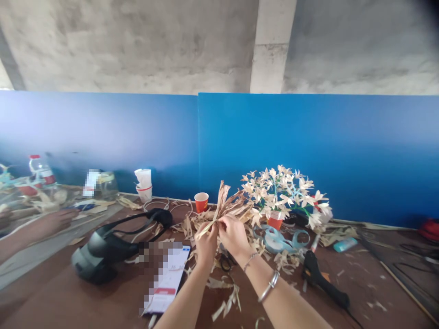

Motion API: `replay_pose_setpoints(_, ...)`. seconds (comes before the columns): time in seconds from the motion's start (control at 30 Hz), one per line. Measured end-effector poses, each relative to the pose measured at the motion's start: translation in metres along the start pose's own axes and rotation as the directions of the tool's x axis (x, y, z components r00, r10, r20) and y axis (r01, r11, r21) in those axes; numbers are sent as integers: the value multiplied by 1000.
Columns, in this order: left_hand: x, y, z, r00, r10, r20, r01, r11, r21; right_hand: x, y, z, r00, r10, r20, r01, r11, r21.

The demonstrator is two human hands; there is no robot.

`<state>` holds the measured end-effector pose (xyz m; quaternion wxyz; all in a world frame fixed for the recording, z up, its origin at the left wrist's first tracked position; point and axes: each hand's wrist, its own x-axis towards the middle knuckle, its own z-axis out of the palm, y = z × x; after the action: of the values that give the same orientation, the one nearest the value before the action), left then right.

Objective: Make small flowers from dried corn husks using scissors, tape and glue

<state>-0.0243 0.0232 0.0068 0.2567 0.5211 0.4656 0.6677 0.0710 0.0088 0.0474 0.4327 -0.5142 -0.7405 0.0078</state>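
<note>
The step in hand looks to be working a dry strip (221,201) with both hands, perhaps splitting or shaping it. The next move seems to call for a firm pinch on each side and a gentle pull, since so thin a piece could tear. The strip stands up from between the left hand (206,240) and the right hand (234,235), which meet above the bench (113,306); a pale length lies across the left fingers. Both sets of fingers are drawn narrow on it, tips nearly touching, though the exact grip is too small to tell. Loose husks (236,205) lie just behind, and the flowers (277,192) stand to the right.
</note>
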Motion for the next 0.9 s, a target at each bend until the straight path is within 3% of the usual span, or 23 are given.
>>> replay_pose_setpoints(0.23,-6,1,5,991,-134,-18,128,973,-191,-11,-4,1,998,-10,-66,11,1000,19)
replay_pose_setpoints(0.37,3,-2,-2,960,-225,-166,189,959,-211,-8,-12,-13,968,-6,-251,30,996,90)
replay_pose_setpoints(0.47,10,-1,-4,943,-210,-260,152,962,-226,1,-19,-35,925,29,-378,43,982,182)
replay_pose_setpoints(0.53,12,-2,-3,931,-218,-292,151,960,-234,7,-21,-55,866,110,-487,36,959,281)
replay_pose_setpoints(0.67,17,-8,-6,837,-351,-420,221,919,-328,19,-24,-102,672,246,-699,146,880,451)
replay_pose_setpoints(0.73,18,-8,-7,841,-348,-414,209,915,-344,24,-24,-114,632,282,-722,135,877,461)
replay_pose_setpoints(0.8,16,-5,-8,879,-297,-374,157,919,-361,27,-21,-109,809,250,-531,-11,911,412)
replay_pose_setpoints(0.83,15,-2,-7,902,-256,-348,123,924,-361,28,-19,-100,901,228,-369,-109,942,317)
replay_pose_setpoints(0.87,13,1,-7,923,-214,-320,92,930,-355,27,-16,-88,957,200,-208,-165,971,173)
replay_pose_setpoints(0.9,10,5,-7,941,-172,-290,68,940,-334,26,-14,-74,977,174,-122,-173,985,15)
